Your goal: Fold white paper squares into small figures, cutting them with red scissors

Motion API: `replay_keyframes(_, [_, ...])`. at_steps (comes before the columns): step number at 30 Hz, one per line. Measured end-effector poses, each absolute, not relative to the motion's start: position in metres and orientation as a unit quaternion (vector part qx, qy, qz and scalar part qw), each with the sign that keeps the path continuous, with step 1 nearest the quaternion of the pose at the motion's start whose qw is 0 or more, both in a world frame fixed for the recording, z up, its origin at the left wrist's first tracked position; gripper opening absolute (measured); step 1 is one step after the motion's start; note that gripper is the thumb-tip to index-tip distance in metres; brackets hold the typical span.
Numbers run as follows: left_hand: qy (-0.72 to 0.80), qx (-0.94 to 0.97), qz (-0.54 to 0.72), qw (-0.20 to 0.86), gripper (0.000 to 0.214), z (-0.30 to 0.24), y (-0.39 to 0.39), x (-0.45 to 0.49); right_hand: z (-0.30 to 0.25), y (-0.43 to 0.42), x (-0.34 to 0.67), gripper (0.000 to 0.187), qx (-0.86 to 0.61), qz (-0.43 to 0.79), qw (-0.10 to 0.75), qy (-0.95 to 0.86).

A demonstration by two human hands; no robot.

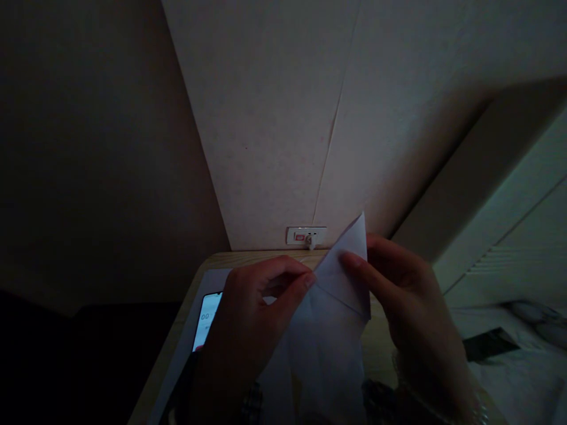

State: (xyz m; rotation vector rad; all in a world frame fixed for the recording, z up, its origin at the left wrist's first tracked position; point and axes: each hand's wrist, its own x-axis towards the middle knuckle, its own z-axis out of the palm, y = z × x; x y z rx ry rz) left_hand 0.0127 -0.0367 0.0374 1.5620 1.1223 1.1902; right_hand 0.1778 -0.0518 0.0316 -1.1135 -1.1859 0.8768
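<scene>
Paper is taking up the lower centre of the frame, white, creased and folded to a point at its top, and I am holding it up with both hands. Its tip is pointing upward, a little right of centre, and a folded edge is slanting across the sheet beneath it. My left hand is pinching the left edge near that fold, thumb and index fingertip pressing together on it. My right hand is gripping the right side of the pointed part, the thumb lying on the near face and the other fingers curling behind, partly hidden. A beaded bracelet is circling my right wrist at lower right. Below my hands a wooden tabletop is showing, and at lower left a phone is glowing, partly covered by my left hand. Above my hands, near the middle of the frame, a wall socket is holding a plug. At lower right a dark flat item is lying on a white surface.
</scene>
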Motion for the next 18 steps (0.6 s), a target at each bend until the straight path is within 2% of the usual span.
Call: replay_keyframes(18, [0.465,0.655,0.434,0.408,0.014,0.0374,-0.0372,0.0093,0.0298,-0.0505,0.1772,0.012,-0.490,0.355,0.618,-0.502])
